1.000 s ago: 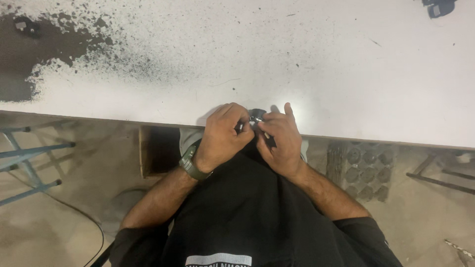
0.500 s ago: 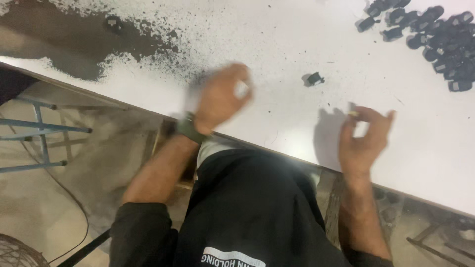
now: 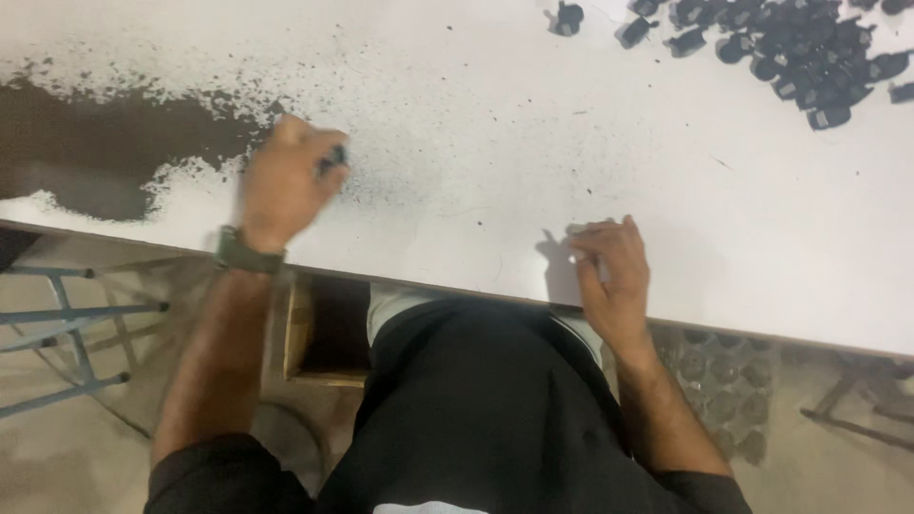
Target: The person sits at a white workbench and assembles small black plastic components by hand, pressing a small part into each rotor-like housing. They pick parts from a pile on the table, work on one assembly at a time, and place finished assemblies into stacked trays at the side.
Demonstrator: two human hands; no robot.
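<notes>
My left hand (image 3: 286,181) is closed around a small dark part (image 3: 332,158) and hovers over the white table (image 3: 495,162), beside a large dark stained patch (image 3: 105,143). A green watch sits on that wrist. My right hand (image 3: 611,276) rests at the table's near edge with its fingers loosely curled; whether it holds anything I cannot tell. A heap of several small black parts (image 3: 800,52) lies at the far right of the table, with single black parts (image 3: 568,17) apart from it to the left.
A blue metal frame (image 3: 57,333) stands on the floor at the left. A brown wooden box (image 3: 324,333) sits under the table by my legs. A dark patterned mat (image 3: 724,381) and metal legs (image 3: 857,409) lie at the lower right.
Both hands were together at the table edge on a small part. They have parted: the left moved out to the left over the table with the dark part, and the right dropped to the edge.
</notes>
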